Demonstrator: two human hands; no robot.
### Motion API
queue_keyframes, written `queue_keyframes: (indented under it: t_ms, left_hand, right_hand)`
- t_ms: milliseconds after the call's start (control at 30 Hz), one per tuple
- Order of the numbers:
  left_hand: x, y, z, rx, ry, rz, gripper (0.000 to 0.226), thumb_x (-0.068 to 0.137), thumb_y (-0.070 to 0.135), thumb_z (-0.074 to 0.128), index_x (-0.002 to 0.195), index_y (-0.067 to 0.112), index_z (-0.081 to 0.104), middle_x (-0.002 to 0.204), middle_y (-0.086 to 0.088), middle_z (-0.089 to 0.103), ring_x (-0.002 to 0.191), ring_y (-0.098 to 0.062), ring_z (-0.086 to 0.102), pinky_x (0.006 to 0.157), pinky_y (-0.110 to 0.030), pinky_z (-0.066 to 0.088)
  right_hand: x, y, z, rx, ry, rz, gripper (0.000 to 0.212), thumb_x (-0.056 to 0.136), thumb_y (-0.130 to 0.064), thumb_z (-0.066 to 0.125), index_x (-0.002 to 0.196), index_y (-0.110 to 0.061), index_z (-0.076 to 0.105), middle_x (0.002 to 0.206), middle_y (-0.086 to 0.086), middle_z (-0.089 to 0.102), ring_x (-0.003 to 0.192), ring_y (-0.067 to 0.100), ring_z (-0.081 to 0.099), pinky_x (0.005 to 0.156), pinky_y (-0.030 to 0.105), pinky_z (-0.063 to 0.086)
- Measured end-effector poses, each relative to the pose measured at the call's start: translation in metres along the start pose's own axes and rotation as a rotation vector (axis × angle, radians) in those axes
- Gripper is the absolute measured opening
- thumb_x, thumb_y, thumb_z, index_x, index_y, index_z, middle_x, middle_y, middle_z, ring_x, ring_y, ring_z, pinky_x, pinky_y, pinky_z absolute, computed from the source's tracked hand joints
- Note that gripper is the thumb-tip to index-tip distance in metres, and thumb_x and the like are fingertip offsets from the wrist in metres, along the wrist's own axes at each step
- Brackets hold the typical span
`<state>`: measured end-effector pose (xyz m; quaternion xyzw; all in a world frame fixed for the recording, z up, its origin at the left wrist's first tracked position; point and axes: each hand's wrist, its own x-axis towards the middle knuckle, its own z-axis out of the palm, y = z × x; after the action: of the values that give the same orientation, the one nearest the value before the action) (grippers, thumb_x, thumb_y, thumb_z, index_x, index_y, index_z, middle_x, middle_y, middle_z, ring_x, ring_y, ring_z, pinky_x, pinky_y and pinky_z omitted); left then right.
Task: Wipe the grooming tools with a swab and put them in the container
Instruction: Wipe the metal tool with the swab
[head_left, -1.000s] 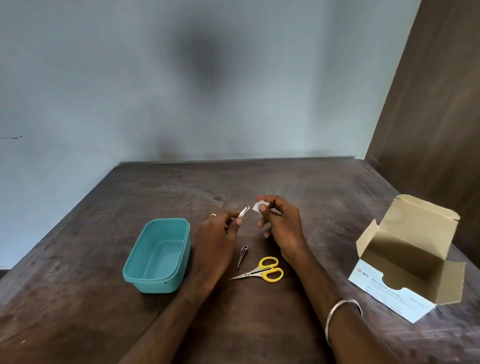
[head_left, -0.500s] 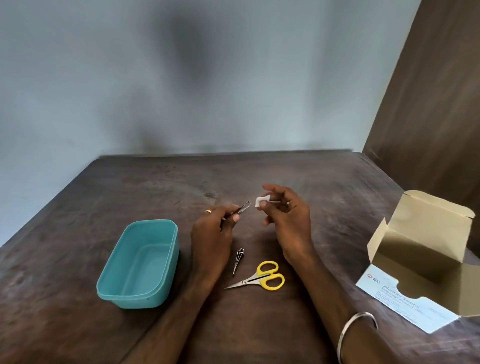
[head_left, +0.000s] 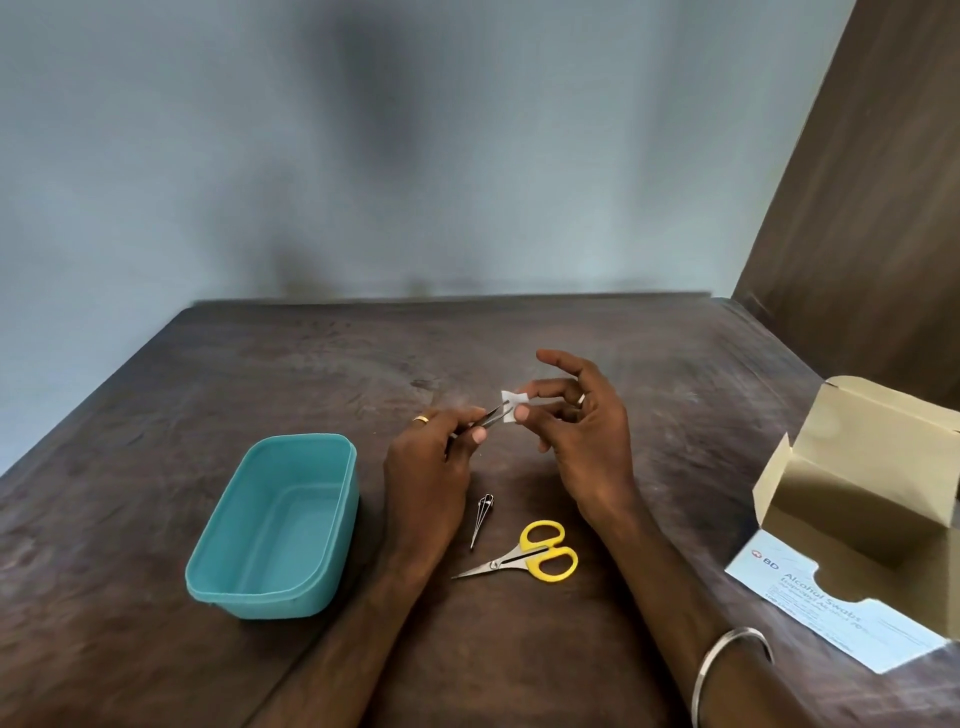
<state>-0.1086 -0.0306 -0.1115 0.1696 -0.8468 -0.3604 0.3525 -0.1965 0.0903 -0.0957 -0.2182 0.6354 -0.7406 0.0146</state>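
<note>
Container (head_left: 280, 525) sits empty left of left fingers: nothing stowed yet. Scissors (head_left: 524, 558) and clipper (head_left: 482, 519) lie below both hands, apparently unwiped. Left hand (head_left: 431, 467) pinches tweezers (head_left: 491, 418). Right hand (head_left: 582, 431) pinches swab (head_left: 514, 402) around tweezer tip, other fingers spread. First wipe underway.

I see a dark brown wooden worktop (head_left: 649, 364), scuffed and mottled with pale wear marks, filling the lower half of my view. Its far edge runs straight across just above centre. Behind it, from 9 o'clock round to 1 o'clock, stands a plain blue-grey wall (head_left: 156, 156) with a soft dark shadow (head_left: 374, 104) at 12 o'clock. At 2 o'clock a dark brown wooden panel (head_left: 883, 208) rises at a slant beside the worktop's far right corner. The light is dim and even.
</note>
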Motion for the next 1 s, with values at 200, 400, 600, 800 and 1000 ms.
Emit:
queue_keyframes:
  t_ms: [200,400,600,800,1000]
  left_hand:
    - [0.0002,-0.0009,-0.0011,-0.008,0.013,-0.015,0.024,0.087,0.011,0.069,0.107,0.024,0.074,0.096,0.009,0.071,0.079,0.007,0.056,0.071,-0.004,0.04]
    - [-0.0001,-0.0003,-0.0012,-0.001,0.007,-0.023,0.024,0.087,0.011,0.07,0.108,0.023,0.074,0.099,0.007,0.072,0.083,0.003,0.057,0.072,-0.002,0.039]
    - [-0.0009,-0.0002,-0.001,-0.004,-0.012,-0.017,0.026,0.088,0.01,0.069,0.109,0.025,0.073,0.098,0.009,0.071,0.085,0.002,0.059,0.072,-0.004,0.041]
    - [-0.0003,0.0005,-0.0012,-0.004,-0.028,0.001,0.027,0.087,0.009,0.07,0.109,0.024,0.074,0.099,0.009,0.072,0.086,0.002,0.059,0.073,-0.005,0.041]
    - [-0.0009,0.0032,-0.0019,0.008,-0.029,0.013,0.025,0.087,0.008,0.07,0.108,0.021,0.074,0.102,0.006,0.073,0.087,0.004,0.057,0.075,0.001,0.039]
  right_hand:
    - [0.0,0.0005,-0.0001,0.005,0.028,-0.035,0.056,0.079,0.009,0.073,0.12,-0.028,0.062,0.09,0.005,0.076,0.077,0.017,0.071,0.053,0.02,0.048]
    - [0.0001,0.0014,-0.0026,-0.003,0.054,-0.048,0.057,0.084,0.009,0.068,0.121,-0.034,0.058,0.09,0.003,0.075,0.079,0.018,0.07,0.047,0.03,0.047]
    - [-0.001,0.0012,-0.0012,-0.024,0.001,-0.031,0.058,0.085,0.009,0.068,0.125,-0.03,0.056,0.088,0.002,0.077,0.083,0.02,0.071,0.05,0.034,0.048]
    - [-0.0012,0.0034,-0.0009,-0.039,-0.073,-0.045,0.057,0.087,0.012,0.064,0.13,-0.024,0.054,0.089,0.005,0.078,0.078,0.017,0.07,0.053,0.029,0.048]
    - [-0.0021,0.0061,0.0013,-0.118,-0.154,-0.074,0.062,0.089,0.015,0.057,0.131,-0.03,0.052,0.09,-0.001,0.079,0.087,0.01,0.071,0.072,0.025,0.046]
